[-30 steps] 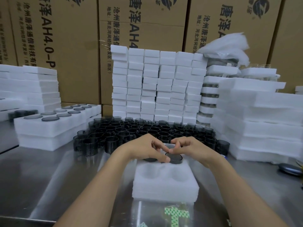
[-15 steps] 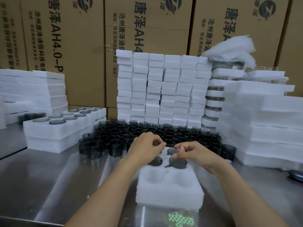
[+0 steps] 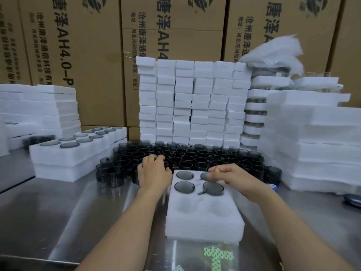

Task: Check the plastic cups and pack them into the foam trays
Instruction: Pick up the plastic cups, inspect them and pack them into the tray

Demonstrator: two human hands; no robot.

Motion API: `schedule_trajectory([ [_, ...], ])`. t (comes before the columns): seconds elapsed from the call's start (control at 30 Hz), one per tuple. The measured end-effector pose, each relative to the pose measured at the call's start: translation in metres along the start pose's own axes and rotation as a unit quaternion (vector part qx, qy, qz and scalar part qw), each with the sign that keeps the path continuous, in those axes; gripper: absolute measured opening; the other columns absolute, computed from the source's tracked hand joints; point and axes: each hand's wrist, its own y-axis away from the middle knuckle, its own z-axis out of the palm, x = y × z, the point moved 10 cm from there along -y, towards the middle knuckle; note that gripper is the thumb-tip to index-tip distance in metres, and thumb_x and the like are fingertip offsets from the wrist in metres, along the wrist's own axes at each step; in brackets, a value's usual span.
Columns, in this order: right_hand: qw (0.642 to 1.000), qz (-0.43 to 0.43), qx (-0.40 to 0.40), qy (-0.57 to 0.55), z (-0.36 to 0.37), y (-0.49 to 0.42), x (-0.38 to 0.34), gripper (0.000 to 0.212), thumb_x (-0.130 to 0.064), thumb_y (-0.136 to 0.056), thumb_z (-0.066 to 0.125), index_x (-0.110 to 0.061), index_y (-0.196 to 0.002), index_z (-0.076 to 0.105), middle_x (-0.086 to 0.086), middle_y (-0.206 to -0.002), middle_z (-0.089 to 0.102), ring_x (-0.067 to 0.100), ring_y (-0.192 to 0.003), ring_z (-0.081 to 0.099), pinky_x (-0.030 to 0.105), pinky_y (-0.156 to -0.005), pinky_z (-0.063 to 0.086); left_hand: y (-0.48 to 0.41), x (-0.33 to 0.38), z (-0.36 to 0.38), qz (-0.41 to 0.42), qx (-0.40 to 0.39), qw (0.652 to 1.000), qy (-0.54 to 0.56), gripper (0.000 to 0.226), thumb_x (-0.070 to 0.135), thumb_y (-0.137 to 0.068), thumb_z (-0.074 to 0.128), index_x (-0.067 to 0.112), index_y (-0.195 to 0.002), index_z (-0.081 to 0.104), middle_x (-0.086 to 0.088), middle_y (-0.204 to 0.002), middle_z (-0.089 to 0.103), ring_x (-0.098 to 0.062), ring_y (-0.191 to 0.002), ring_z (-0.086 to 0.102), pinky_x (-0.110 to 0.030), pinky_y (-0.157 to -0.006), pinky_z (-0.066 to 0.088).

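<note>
Your left hand (image 3: 154,173) is down at the near edge of the dark cup cluster (image 3: 195,155) on the steel table (image 3: 48,208). Its fingers are curled in among the rims, and I can't tell if they've got one. Your right hand (image 3: 234,178) hovers over the foam tray (image 3: 203,222), fingers loosely bent above the far-right pocket. Four cups are in the tray's far pockets. The mid-right cup (image 3: 213,189) stands proud of the foam, and the two near pockets show bare foam. The filled trays (image 3: 74,151) are on your left, with foam stacks (image 3: 195,104) and cartons (image 3: 88,55) behind.
</note>
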Motion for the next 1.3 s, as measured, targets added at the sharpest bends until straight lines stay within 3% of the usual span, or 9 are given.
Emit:
schedule_trajectory([
  [0.1, 0.999, 0.003, 0.04, -0.006, -0.007, 0.0, 0.0, 0.039, -0.057, -0.087, 0.076, -0.019, -0.074, 0.075, -0.017, -0.114, 0.079, 0.009, -0.123, 0.065, 0.035, -0.106, 0.044, 0.0, -0.005, 0.005, -0.013, -0.019, 0.999, -0.041, 0.038, 0.039, -0.106, 0.058, 0.026, -0.141, 0.065, -0.001, -0.143, 0.061, -0.025, -0.137, 0.051, -0.043, -0.113, 0.037],
  [0.27, 0.995, 0.001, 0.097, 0.023, -0.018, -0.003, 0.008, 0.039, -0.042, -0.099, 0.072, -0.026, -0.064, 0.069, 0.016, -0.106, 0.076, 0.03, -0.113, 0.068, 0.04, -0.101, 0.048, -0.001, -0.007, 0.003, -0.016, 0.002, 0.999, -0.051, 0.024, 0.042, -0.105, 0.063, 0.032, -0.122, 0.076, 0.004, -0.133, 0.063, -0.023, -0.13, 0.052, -0.041, -0.109, 0.039],
  [0.33, 0.994, -0.005, 0.108, 0.027, -0.02, -0.004, 0.008, 0.039, -0.039, -0.1, 0.072, -0.026, -0.063, 0.069, 0.016, -0.098, 0.075, 0.025, -0.1, 0.07, 0.036, -0.092, 0.047, -0.002, -0.005, 0.0, -0.011, 0.018, 0.999, -0.044, 0.019, 0.041, -0.104, 0.065, 0.033, -0.116, 0.078, 0.006, -0.129, 0.064, -0.022, -0.128, 0.053, -0.041, -0.109, 0.04],
  [0.47, 0.991, -0.011, 0.131, 0.016, -0.027, -0.003, 0.006, 0.04, -0.033, -0.1, 0.073, -0.027, -0.06, 0.067, -0.01, -0.067, 0.061, 0.001, -0.066, 0.056, 0.031, -0.08, 0.043, -0.002, 0.003, -0.013, 0.001, 0.071, 0.995, 0.072, 0.015, 0.037, -0.104, 0.068, 0.03, -0.108, 0.08, 0.009, -0.128, 0.064, -0.02, -0.124, 0.053, -0.04, -0.104, 0.04],
  [0.63, 0.974, -0.076, 0.211, -0.023, -0.037, 0.003, -0.015, 0.005, -0.026, -0.099, 0.075, -0.027, -0.103, 0.076, -0.008, -0.096, 0.077, 0.01, -0.092, 0.071, 0.024, -0.082, 0.05, 0.003, 0.03, -0.031, 0.069, 0.103, 0.948, 0.293, 0.01, 0.034, -0.104, 0.069, 0.032, -0.11, 0.077, 0.006, -0.154, 0.051, -0.008, -0.13, 0.048, -0.031, -0.102, 0.04],
  [0.77, 0.969, -0.134, 0.199, -0.063, -0.028, 0.004, -0.03, 0.041, -0.026, -0.099, 0.077, -0.034, -0.136, 0.064, -0.007, -0.106, 0.08, 0.008, -0.098, 0.075, 0.02, -0.083, 0.056, 0.007, 0.05, -0.043, 0.114, 0.104, 0.915, 0.372, 0.008, 0.03, -0.099, 0.078, 0.03, -0.106, 0.082, 0.003, -0.151, 0.061, -0.013, -0.138, 0.056, -0.047, -0.112, 0.051],
  [1.07, 0.97, -0.172, 0.164, -0.046, 0.001, 0.005, -0.045, 0.054, -0.012, -0.09, 0.085, -0.023, -0.139, 0.065, 0.001, -0.108, 0.08, 0.016, -0.101, 0.077, 0.032, -0.095, 0.061, 0.029, 0.078, -0.06, 0.189, 0.106, 0.897, 0.385, 0.017, 0.021, -0.082, 0.093, 0.025, -0.097, 0.086, 0.008, -0.131, 0.068, -0.004, -0.12, 0.062, -0.025, -0.103, 0.049],
  [1.17, 0.963, -0.197, 0.175, -0.048, 0.003, 0.008, -0.052, 0.046, -0.007, -0.089, 0.083, -0.018, -0.131, 0.067, 0.001, -0.104, 0.08, 0.017, -0.099, 0.077, 0.033, -0.091, 0.061, 0.035, 0.086, -0.067, 0.218, 0.128, 0.89, 0.379, 0.047, 0.026, -0.076, 0.097, 0.031, -0.117, 0.076, 0.013, -0.12, 0.065, -0.007, -0.113, 0.063, -0.018, -0.088, 0.048],
  [1.3, 0.949, -0.216, 0.219, -0.062, -0.005, 0.013, -0.058, 0.049, -0.003, -0.088, 0.079, -0.026, -0.13, 0.069, -0.001, -0.106, 0.075, 0.017, -0.098, 0.075, 0.035, -0.09, 0.06, 0.04, 0.087, -0.077, 0.235, 0.161, 0.875, 0.391, 0.075, 0.025, -0.073, 0.099, 0.027, -0.14, 0.065, 0.01, -0.118, 0.062, -0.004, -0.109, 0.061, -0.014, -0.088, 0.049],
])
